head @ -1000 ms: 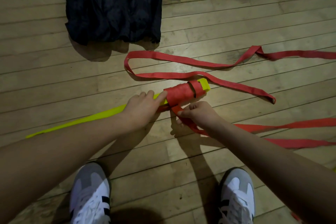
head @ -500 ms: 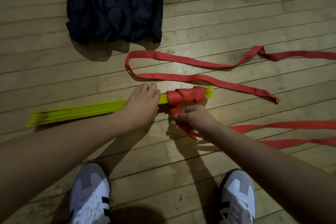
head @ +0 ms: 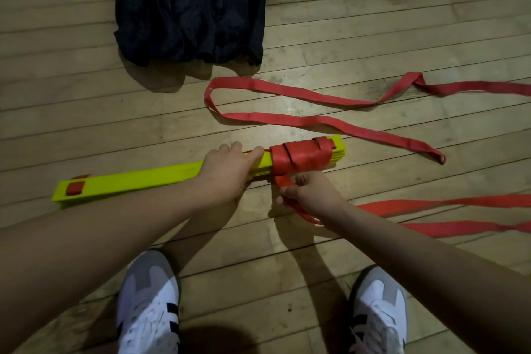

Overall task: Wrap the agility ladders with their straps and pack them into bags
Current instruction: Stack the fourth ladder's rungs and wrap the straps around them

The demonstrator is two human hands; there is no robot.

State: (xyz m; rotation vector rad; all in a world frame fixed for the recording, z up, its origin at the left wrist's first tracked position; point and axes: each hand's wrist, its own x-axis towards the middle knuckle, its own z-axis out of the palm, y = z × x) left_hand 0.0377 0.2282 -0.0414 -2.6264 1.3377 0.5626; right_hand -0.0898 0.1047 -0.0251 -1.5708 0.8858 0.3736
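A stack of yellow ladder rungs (head: 138, 179) lies on the wooden floor, its flat face up. A red strap (head: 298, 156) is wound several times around its right end. My left hand (head: 227, 172) grips the stack just left of the wound part. My right hand (head: 309, 191) pinches the red strap just below the wrap. From there the strap trails off to the right in long loose runs (head: 431, 207). Another loose run (head: 287, 119) loops across the floor beyond the stack.
Dark bags (head: 189, 6) lie crumpled on the floor at the top, beyond the strap loop. My two white and grey shoes (head: 149, 304) stand at the bottom edge, either side of my right arm.
The rung stack has rolled so its flat face now shows, taking another turn of strap. My left hand shifted its grip with it; my right hand stayed on the strap below.
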